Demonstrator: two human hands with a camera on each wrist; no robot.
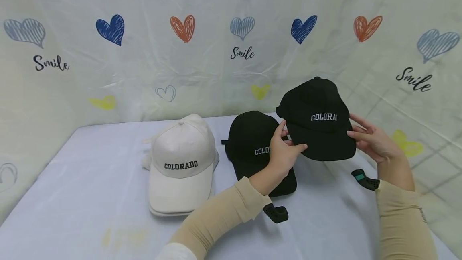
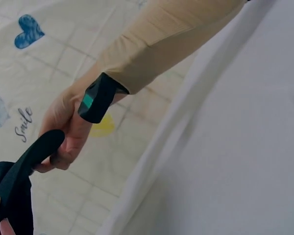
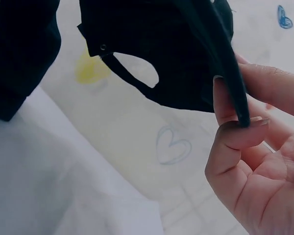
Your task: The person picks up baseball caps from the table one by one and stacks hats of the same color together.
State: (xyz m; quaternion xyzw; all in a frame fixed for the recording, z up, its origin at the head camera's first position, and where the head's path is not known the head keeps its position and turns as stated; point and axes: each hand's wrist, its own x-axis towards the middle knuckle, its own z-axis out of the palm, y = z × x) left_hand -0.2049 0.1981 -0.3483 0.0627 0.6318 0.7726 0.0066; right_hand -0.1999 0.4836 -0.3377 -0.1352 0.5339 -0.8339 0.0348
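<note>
A black baseball cap [image 1: 317,119] with white lettering is held up above the right side of the table, its brim tilted down toward me. My left hand [image 1: 282,151] grips its left edge, thumb on the brim. On the other side, my right hand [image 1: 377,139] pinches the brim's right edge between thumb and fingers. The right wrist view shows this right hand [image 3: 259,161] at the brim and the cap's open back strap [image 3: 127,76]. Behind my left forearm, a second black cap [image 1: 249,131] sits on the table, partly covered.
Left of the black caps, a stack of cream caps [image 1: 180,189] marked COLORADO rests on the white tablecloth [image 1: 90,179]. Behind the table hangs a pale sheet [image 1: 209,71] printed with hearts and the word Smile. Black devices [image 1: 365,179] are worn at both wrists.
</note>
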